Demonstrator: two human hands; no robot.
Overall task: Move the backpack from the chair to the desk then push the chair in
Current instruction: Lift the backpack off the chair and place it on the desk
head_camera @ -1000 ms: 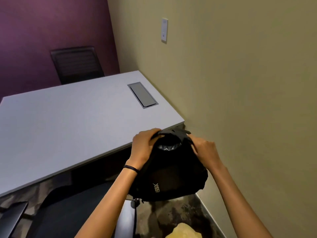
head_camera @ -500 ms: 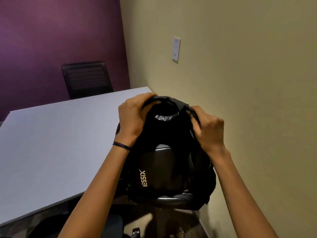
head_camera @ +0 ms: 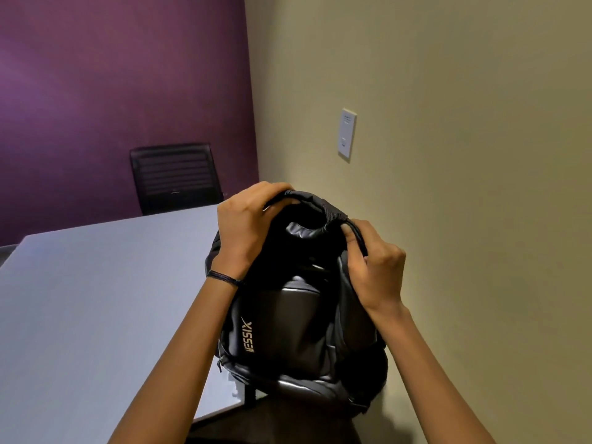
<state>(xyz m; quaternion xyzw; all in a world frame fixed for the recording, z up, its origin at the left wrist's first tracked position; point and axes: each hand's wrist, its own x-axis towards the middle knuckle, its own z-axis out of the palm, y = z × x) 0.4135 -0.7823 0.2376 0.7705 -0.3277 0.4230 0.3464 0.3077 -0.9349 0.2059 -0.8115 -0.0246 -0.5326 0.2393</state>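
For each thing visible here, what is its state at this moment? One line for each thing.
backpack: held up by its top in both hands, at the desk's near corner; whether it rests on the desk cannot be told
left hand: shut on the top handle
right hand: shut on a strap
desk: top bare where visible
far chair: pushed in behind the desk

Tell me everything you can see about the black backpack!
The backpack is black, part smooth and shiny like leather, part woven fabric. Pale letters run sideways down its front. It hangs upright in the air, over the near right corner of the grey desk, beside the beige wall. The left hand grips its top handle, and the right hand pinches a strap at its top.
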